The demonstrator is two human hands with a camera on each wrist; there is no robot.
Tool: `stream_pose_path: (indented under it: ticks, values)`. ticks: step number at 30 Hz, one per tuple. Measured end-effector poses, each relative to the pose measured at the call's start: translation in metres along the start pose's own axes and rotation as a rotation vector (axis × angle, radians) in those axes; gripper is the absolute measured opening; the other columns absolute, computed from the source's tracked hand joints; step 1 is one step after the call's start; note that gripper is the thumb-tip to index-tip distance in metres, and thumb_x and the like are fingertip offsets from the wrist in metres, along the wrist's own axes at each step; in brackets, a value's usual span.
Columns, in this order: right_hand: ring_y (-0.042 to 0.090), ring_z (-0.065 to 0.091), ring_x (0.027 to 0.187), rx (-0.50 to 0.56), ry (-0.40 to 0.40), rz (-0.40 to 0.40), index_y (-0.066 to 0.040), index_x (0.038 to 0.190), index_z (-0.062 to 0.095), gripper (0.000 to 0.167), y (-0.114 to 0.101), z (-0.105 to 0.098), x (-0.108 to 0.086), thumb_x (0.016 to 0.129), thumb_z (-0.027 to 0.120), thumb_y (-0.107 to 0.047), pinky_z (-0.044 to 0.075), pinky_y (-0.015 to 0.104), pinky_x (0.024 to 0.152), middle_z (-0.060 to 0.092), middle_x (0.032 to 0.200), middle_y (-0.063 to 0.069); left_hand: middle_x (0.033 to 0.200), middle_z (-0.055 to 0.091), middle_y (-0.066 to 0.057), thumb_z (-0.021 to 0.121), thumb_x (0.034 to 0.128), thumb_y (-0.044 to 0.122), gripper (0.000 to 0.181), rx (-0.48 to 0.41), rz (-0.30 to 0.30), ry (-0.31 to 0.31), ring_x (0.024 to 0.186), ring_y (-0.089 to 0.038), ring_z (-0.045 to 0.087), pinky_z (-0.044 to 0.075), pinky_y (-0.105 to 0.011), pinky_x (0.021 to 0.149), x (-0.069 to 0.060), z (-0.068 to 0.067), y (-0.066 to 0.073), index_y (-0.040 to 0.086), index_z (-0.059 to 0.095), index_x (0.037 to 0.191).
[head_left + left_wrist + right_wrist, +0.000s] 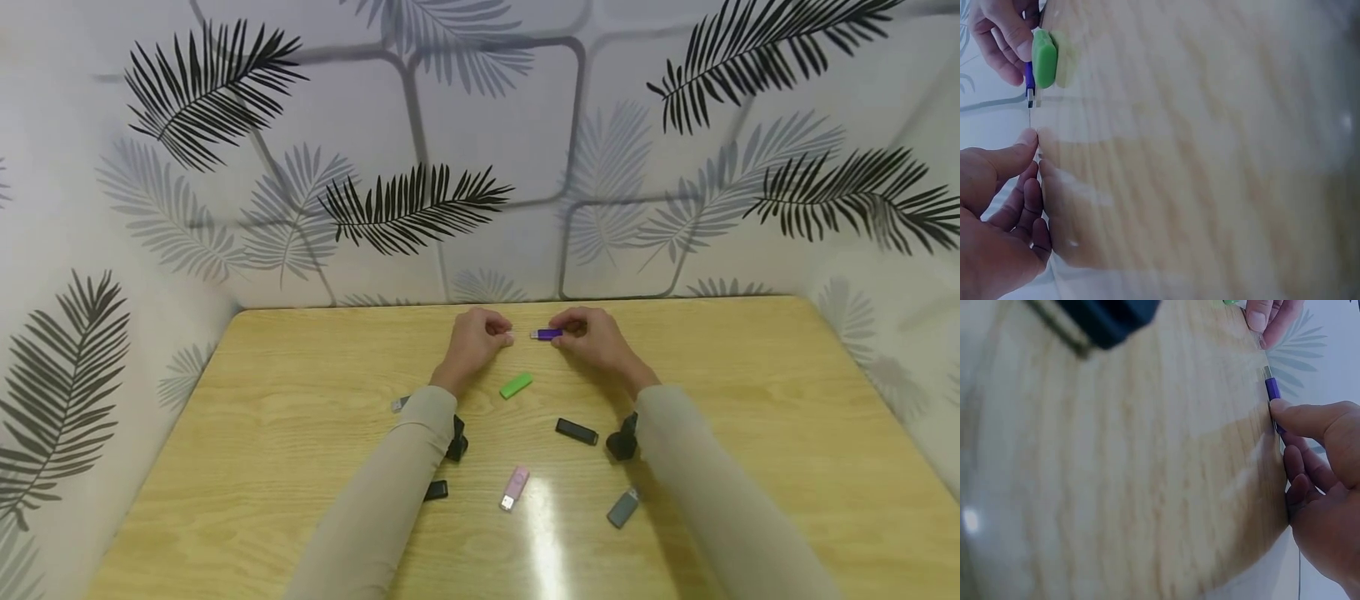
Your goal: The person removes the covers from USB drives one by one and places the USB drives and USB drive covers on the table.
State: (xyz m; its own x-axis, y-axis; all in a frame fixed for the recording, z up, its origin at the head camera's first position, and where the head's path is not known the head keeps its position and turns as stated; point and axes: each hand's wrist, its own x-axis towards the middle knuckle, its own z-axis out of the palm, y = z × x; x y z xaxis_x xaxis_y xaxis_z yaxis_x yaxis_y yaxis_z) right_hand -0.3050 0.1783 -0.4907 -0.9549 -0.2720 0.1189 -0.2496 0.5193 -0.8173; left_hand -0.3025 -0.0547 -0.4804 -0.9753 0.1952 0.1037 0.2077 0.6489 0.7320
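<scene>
My right hand [596,340] pinches a purple USB stick [549,334] near the table's back edge, its metal plug pointing left. In the right wrist view the thumb lies over the purple body [1273,389]. Facing it across a small gap, my left hand [476,340] pinches a small clear piece [1260,341] between thumb and fingertip; the fingers hide most of it, so its kind is unclear. Just in front of both hands lies a green stick [516,385], which also shows in the left wrist view as a green block [1045,59].
Nearer on the wooden table [750,400] lie a black USB stick [577,431], a pink one [514,488] and a grey one [623,507]. The left sleeve partly covers another grey stick [400,404] and a black one [436,490]. A patterned wall [495,250] stands behind.
</scene>
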Motion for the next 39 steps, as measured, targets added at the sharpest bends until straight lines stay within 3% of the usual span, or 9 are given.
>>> stream_pose_path:
  ticks: [10, 19, 28, 39]
  values:
    - [0.036, 0.064, 0.108, 0.046, 0.002, 0.026, 0.006, 0.119, 0.070, 0.028, -0.005, -0.004, -0.008, 0.091, 0.073, 0.001, 0.052, 0.045, 0.095, 0.070, 0.117, 0.021, 0.102, 0.072, -0.015, 0.074, 0.0920, -0.001, 0.023, -0.083, 0.024, -0.033, 0.093, -0.027, 0.067, 0.057, -0.039, 0.084, -0.007, -0.011, -0.002, -0.002, 0.075, 0.115]
    - [0.038, 0.064, 0.110, 0.053, -0.022, 0.010, 0.006, 0.122, 0.068, 0.031, -0.008, -0.011, -0.020, 0.094, 0.074, -0.005, 0.051, 0.051, 0.098, 0.068, 0.124, 0.022, 0.122, 0.066, -0.018, 0.075, 0.0941, 0.006, 0.029, -0.137, -0.001, -0.023, 0.101, -0.030, 0.068, 0.057, -0.043, 0.088, -0.019, -0.017, -0.002, 0.001, 0.072, 0.123]
    - [0.038, 0.065, 0.109, 0.081, -0.052, -0.007, 0.006, 0.122, 0.068, 0.032, -0.017, -0.009, -0.033, 0.094, 0.075, -0.007, 0.052, 0.050, 0.097, 0.067, 0.122, 0.024, 0.125, 0.066, -0.017, 0.073, 0.0959, 0.008, 0.033, -0.230, -0.009, -0.061, 0.108, -0.032, 0.065, 0.056, -0.045, 0.093, -0.039, -0.022, -0.002, 0.002, 0.068, 0.128]
    - [0.035, 0.066, 0.106, 0.085, -0.134, -0.067, 0.007, 0.120, 0.068, 0.031, -0.032, 0.007, -0.047, 0.093, 0.076, -0.006, 0.053, 0.051, 0.097, 0.069, 0.118, 0.022, 0.133, 0.062, -0.019, 0.077, 0.0924, 0.006, 0.041, -0.251, -0.021, -0.094, 0.115, -0.036, 0.062, 0.055, -0.047, 0.094, -0.060, -0.032, 0.002, 0.003, 0.067, 0.132]
